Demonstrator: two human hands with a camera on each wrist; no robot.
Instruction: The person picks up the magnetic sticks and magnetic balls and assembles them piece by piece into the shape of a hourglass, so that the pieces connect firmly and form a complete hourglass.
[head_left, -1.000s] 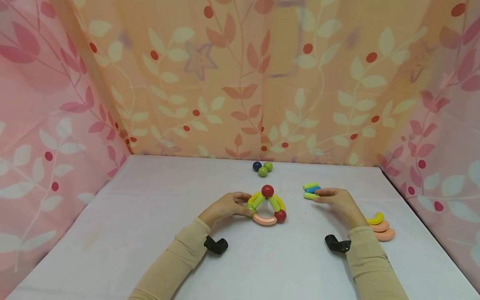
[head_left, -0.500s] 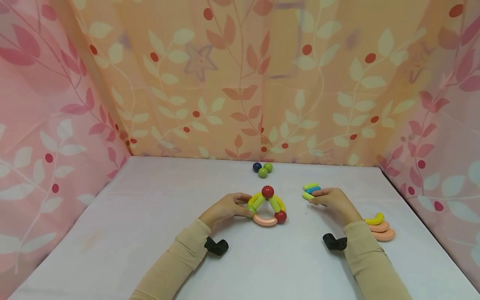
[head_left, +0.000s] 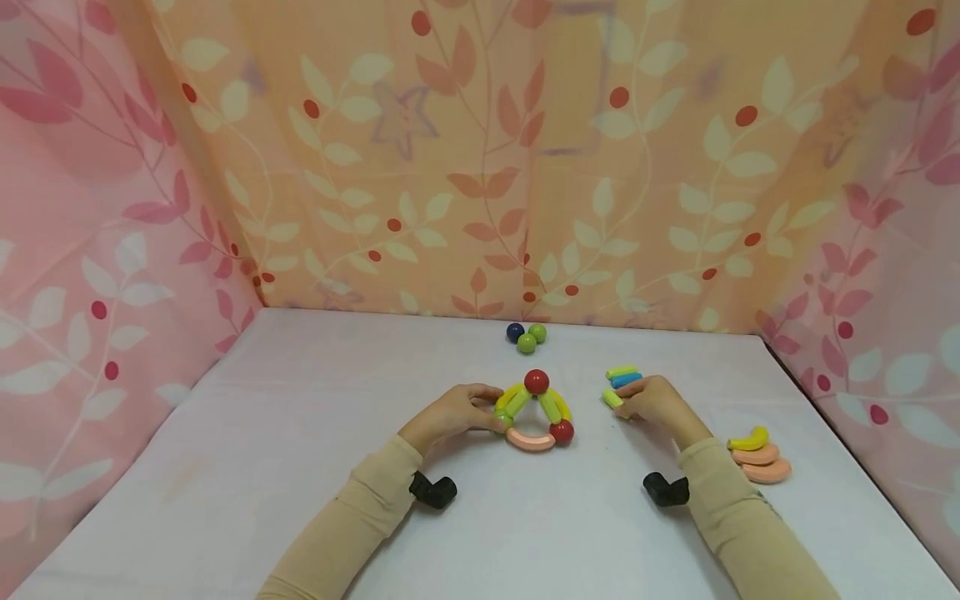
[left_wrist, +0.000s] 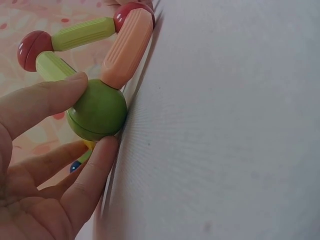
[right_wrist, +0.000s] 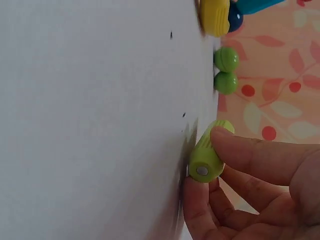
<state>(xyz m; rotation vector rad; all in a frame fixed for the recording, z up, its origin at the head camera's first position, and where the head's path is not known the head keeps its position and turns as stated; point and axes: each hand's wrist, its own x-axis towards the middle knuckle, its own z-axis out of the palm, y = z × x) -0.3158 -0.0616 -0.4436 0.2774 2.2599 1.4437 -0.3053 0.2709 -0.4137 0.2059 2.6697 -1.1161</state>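
At mid-table lies a triangular frame of magnetic balls and rods: two red balls (head_left: 536, 382), a green ball (left_wrist: 97, 110), straight light green rods (head_left: 550, 407), yellow curved rods and a peach curved rod (head_left: 530, 441). My left hand (head_left: 459, 408) holds the frame's left corner, thumb and a finger on the green ball. To the right, my right hand (head_left: 660, 406) pinches a short light green rod (right_wrist: 206, 155) between thumb and fingers; a round metal spot shows in its end. Just behind that hand lie a blue rod (head_left: 626, 380) and another light green rod (head_left: 621, 371).
Two green balls (head_left: 527, 342) and a dark blue ball (head_left: 515, 332) sit near the table's back edge. Beyond my right wrist lie a yellow curved rod (head_left: 748, 438) and two peach curved rods (head_left: 767, 471). Flowered cloth (head_left: 480, 167) hangs behind the white table.
My right hand has drawn the light green rod away from the blue rod, slightly left and toward me, turning it. My left hand stays on the frame.
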